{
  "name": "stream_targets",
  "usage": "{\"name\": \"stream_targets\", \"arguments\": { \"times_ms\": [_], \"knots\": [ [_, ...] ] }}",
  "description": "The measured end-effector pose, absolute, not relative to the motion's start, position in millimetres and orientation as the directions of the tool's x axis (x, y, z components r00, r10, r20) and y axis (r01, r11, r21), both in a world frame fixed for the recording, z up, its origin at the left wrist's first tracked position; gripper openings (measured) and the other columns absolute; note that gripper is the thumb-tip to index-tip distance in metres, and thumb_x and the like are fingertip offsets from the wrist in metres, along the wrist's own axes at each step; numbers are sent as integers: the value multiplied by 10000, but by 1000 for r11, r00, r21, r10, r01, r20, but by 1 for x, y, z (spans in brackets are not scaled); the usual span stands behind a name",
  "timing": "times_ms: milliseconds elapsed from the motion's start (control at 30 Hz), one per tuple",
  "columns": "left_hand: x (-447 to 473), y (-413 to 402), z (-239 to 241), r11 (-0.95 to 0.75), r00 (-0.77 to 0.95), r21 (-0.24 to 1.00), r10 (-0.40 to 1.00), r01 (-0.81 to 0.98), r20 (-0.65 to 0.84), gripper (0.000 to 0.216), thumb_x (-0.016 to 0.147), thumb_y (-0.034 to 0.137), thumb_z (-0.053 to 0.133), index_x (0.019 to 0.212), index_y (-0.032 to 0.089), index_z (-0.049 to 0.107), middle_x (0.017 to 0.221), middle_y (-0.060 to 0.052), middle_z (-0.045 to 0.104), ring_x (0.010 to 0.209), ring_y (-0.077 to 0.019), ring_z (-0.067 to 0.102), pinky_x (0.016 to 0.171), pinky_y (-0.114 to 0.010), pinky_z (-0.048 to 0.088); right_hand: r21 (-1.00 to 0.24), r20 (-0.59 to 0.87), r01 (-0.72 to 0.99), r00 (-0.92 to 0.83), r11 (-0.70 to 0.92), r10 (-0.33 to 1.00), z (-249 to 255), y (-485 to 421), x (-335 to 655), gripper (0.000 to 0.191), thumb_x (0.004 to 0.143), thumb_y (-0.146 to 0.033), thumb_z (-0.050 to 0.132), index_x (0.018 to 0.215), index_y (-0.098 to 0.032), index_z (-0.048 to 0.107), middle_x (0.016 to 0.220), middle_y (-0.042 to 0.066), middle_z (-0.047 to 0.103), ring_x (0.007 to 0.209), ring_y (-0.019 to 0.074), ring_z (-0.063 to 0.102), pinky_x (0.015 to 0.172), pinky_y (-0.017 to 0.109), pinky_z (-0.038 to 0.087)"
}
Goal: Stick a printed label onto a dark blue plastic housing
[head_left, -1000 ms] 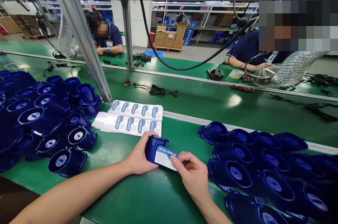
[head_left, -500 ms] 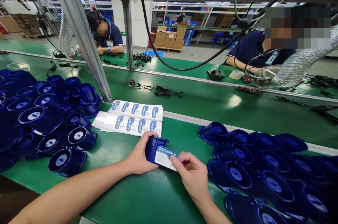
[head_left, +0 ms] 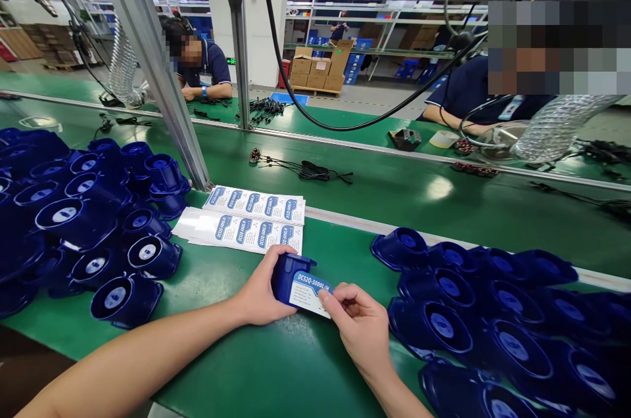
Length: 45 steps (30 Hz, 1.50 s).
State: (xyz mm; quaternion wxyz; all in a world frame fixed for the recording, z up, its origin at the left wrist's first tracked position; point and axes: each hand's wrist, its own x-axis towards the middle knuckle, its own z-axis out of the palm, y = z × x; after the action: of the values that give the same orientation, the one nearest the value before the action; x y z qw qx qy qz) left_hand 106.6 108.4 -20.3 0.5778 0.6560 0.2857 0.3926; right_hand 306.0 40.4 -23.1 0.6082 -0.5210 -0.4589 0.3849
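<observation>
Left hand (head_left: 261,293) clamps blue housing (head_left: 284,275) near the table's (head_left: 276,365) front edge; right hand (head_left: 362,326) pinches the label (head_left: 310,292) on it. Skewed pressing could leave it crooked or wrinkled.

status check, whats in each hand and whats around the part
Left hand grips blue housing. Right hand pinches label on its side. Label sheets just beyond, housings piled either side.

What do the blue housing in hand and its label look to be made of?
Blue housing, gripped by the left hand: seemingly moulded plastic, smooth with a slight sheen. Label, pressed by the right hand: probably printed sticker paper or film, thin, white and blue.
</observation>
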Motion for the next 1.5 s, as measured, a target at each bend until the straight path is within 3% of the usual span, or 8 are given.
{"name": "stream_targets", "arguments": {
  "times_ms": [467,600,767,900,1033,1167,1300,1500],
  "knots": [
    [107,108,-19,-177,525,982,831,-60,182,840,660,81,828,1372,266,422,1305,-90,580,1144,-281,619,938,-371,511,-983,181,77,275,166,944,-27,40,307,339,876,-397,832,674,-210,634,639,-4,561,562,146,482,502,263,377],
    [107,108,-20,-187,522,981,832,-54,188,835,670,86,827,1376,271,421,1295,-83,573,1126,-269,615,948,-369,502,-914,352,295,241,277,905,-24,38,309,274,916,-318,801,704,-228,653,608,-20,569,532,142,484,509,280,382],
    [107,108,-20,-209,519,977,831,-46,202,828,660,84,820,1364,273,426,1312,-82,559,1175,-285,589,966,-372,485,-677,605,596,116,432,788,-14,40,323,117,895,-259,818,838,-240,718,608,-16,656,487,155,550,512,305,458],
    [107,108,-19,-220,537,975,818,-36,204,804,678,93,809,1360,269,421,1276,-83,566,1109,-269,606,945,-375,496,-843,394,482,254,237,883,-12,47,332,393,901,-418,807,1214,-233,657,952,83,786,757,242,732,650,348,605],
    [108,107,-19,-371,517,928,799,21,308,805,660,75,801,1355,279,452,1334,-92,511,1240,-312,552,1070,-437,452,-975,152,187,174,119,973,-15,52,325,501,935,-520,740,1312,-221,599,1296,178,722,1160,325,719,894,448,645],
    [110,106,-20,-488,537,872,746,38,394,791,670,75,792,1361,282,466,1360,-101,484,1301,-323,506,1144,-480,407,-991,102,105,149,87,984,-16,51,310,523,909,-533,768,1298,-221,612,1343,183,704,1225,343,690,1004,509,603],
    [113,104,-19,-545,545,838,713,32,442,779,697,82,785,1381,284,472,1384,-115,466,1347,-330,480,1169,-500,400,-996,40,90,164,25,986,-16,52,299,545,842,-517,833,1252,-207,654,1248,159,747,1132,338,726,1015,514,591],
    [111,104,-17,-485,524,872,759,59,387,728,709,124,787,1354,268,479,1336,-113,506,1250,-310,540,1094,-482,464,-975,25,222,89,5,996,-11,50,298,679,771,-397,884,1361,-245,586,1294,115,721,1187,332,689,1030,489,554]
  ]
}}
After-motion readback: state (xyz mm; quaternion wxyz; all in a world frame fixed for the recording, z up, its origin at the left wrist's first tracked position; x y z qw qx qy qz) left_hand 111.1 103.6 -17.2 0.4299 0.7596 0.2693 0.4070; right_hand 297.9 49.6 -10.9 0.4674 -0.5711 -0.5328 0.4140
